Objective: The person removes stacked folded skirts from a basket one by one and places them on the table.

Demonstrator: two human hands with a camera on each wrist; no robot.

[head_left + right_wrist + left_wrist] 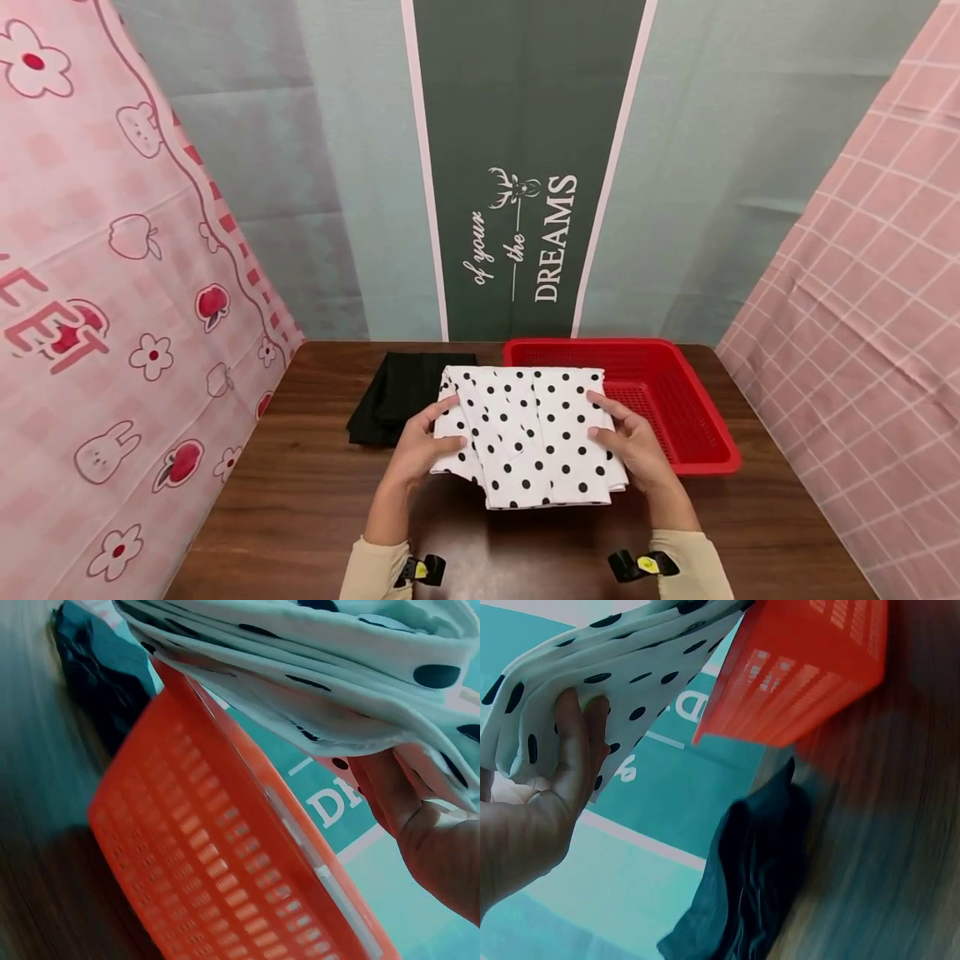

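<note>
Both hands hold a folded white cloth with black dots (525,433) up off the brown table (300,500), right in front of the person. The left hand (420,446) grips the cloth's left edge, thumb on top and fingers (574,750) curled under the folds. The right hand (633,446) grips the right edge the same way, fingers spread over the top and the thumb tucked beneath. The cloth sags a little at its near edge between the two hands, and its layers show as stacked folds in the right wrist view.

Just behind and to the right of the cloth sits a red plastic basket (697,417) with slotted walls; the cloth's far right corner overlaps its near left rim as seen from the head. To the left of the basket, near the table's back edge, lies a dark folded garment (390,400), partly hidden behind the dotted cloth. Patterned sheets hang around the table: pink with apples and rabbits (112,292) on the left, pink checked (862,333) on the right, and a green panel with lettering (525,167) behind.
</note>
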